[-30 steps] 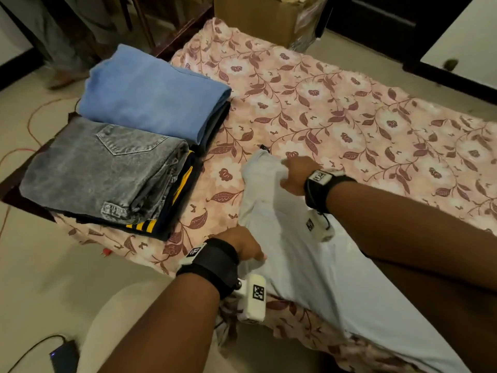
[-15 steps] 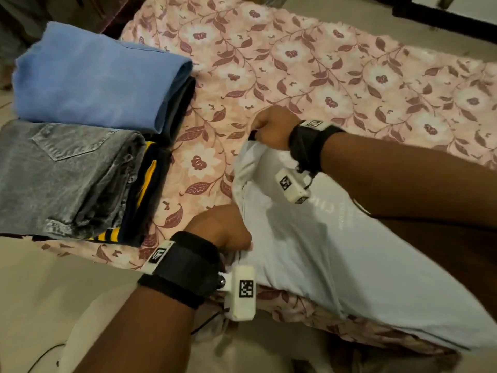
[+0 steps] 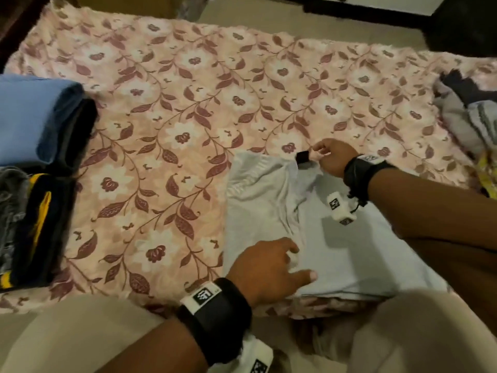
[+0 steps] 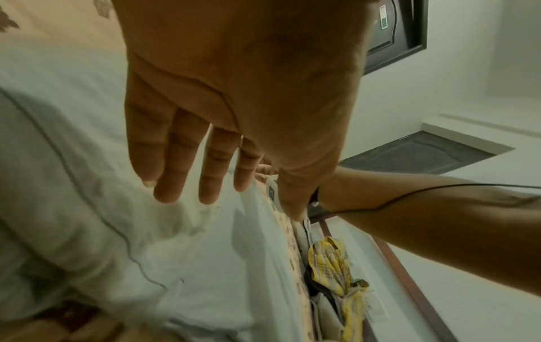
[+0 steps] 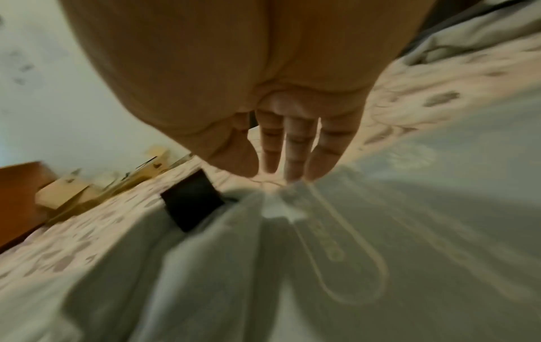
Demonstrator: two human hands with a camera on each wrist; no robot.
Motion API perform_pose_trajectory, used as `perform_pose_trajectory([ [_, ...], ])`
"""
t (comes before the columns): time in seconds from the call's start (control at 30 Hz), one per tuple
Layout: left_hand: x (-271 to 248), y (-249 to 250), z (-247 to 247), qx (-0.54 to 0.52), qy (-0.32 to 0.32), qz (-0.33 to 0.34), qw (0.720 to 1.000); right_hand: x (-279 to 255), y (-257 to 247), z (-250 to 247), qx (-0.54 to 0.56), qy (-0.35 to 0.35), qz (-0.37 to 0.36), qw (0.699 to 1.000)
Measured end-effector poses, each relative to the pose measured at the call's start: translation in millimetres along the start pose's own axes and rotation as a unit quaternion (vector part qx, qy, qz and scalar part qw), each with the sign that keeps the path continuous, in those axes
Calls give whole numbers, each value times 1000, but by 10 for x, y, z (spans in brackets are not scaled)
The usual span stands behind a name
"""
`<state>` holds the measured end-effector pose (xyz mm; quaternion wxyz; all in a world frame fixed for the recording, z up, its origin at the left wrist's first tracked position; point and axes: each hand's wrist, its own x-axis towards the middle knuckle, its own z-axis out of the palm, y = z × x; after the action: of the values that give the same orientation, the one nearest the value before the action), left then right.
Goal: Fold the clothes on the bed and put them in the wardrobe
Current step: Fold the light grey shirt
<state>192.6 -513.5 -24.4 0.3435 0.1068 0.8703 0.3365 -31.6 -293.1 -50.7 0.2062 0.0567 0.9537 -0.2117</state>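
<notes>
The pale grey cotton T-shirt [image 3: 336,238] lies on the floral pink bed [image 3: 188,103], its long axis running lower right. The left hand [image 3: 265,267] rests flat, fingers released, nearest its fold; the right hand [image 3: 333,157] pinches the collar upper centre.

Bare forearms, black wrist straps [image 3: 215,302] with square coded tags, white camera pods [image 3: 339,208] beneath, beige trousers [image 3: 67,335]

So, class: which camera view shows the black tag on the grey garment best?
The right wrist view: the black tag sits large at the edge of the grey garment, though blurred. The head view shows it small beside the right hand. The left wrist view doesn't show it.
</notes>
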Motion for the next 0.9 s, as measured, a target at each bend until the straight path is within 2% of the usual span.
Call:
perform_pose_trajectory([
  [0.1,55,-211,-6,73,39,-8,997,-102,322,244,77,72,44,994],
  [0.27,244,-447,-188,97,76,-26,992,-474,165,491,56,144,-27,988],
  [0.33,335,-467,-315,87,85,-39,992,-501,30,556,69,135,-42,987],
  [0.43,432,-474,-535,68,88,-38,993,-363,-66,568,99,76,-22,992],
  [0.57,521,-500,-775,15,94,-53,994,-340,141,370,159,131,18,978],
  [0.7,573,-532,-842,26,94,-64,993,-431,424,309,111,160,79,978],
  [0.8,613,-542,-802,52,107,-59,991,-420,310,331,93,164,21,982],
  [0.9,703,-591,-832,46,174,-59,982,-275,181,362,39,115,-11,992],
])
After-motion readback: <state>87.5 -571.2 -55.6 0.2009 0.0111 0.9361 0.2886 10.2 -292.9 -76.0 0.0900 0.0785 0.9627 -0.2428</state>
